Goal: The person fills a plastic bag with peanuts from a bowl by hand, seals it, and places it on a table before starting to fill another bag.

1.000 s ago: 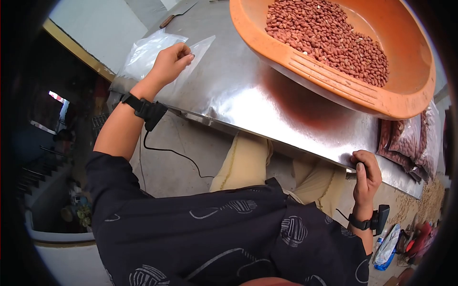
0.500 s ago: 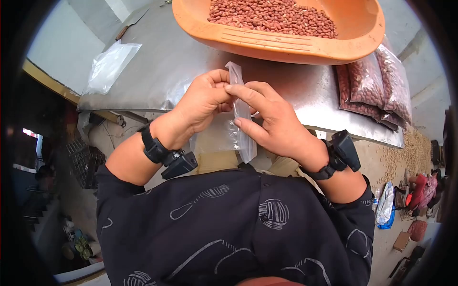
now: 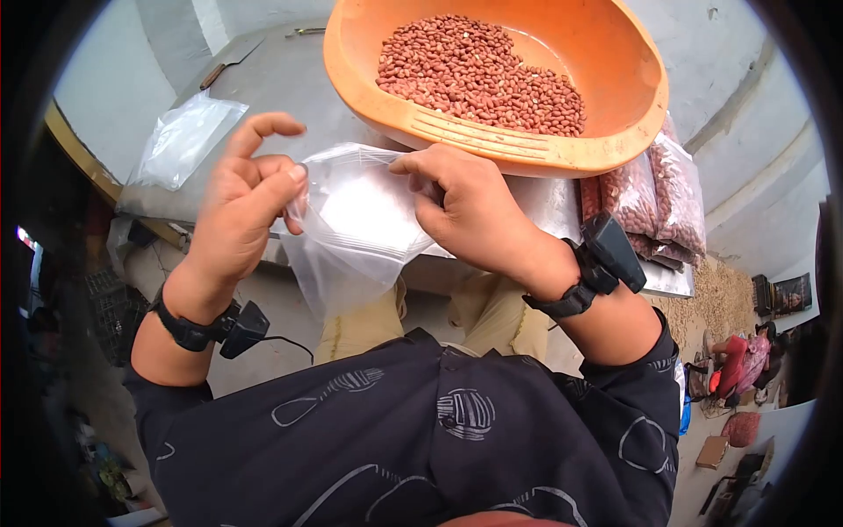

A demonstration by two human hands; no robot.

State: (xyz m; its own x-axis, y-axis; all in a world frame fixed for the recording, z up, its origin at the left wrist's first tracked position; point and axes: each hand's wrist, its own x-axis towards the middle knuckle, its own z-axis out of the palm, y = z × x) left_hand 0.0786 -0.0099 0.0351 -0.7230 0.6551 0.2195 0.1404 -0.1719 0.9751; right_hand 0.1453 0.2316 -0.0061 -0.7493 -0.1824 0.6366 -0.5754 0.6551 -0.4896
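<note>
A clear plastic bag (image 3: pixel 356 233) hangs stretched between my two hands at the near edge of the metal table. My left hand (image 3: pixel 248 198) pinches its left side between thumb and a bent finger, with the index finger raised and curled. The bag's right upper edge is gripped by my right hand (image 3: pixel 461 198), whose fingertips are partly hidden. Just beyond my right hand is an orange plastic basin (image 3: pixel 628 105) with reddish peanuts (image 3: pixel 479 79) inside. I see no peanuts in the bag.
Filled bags of peanuts (image 3: pixel 672 193) are stacked at the table's right end. More clear plastic bags (image 3: pixel 189 136) lie on the metal table (image 3: pixel 285 79) at left, near a knife (image 3: pixel 230 63). Loose peanuts (image 3: pixel 716 303) and belongings cover the floor at right.
My hands have moved apart, the left one to the left, and the folded bag is now spread wide between them. The basin appears lower in view, showing more peanuts.
</note>
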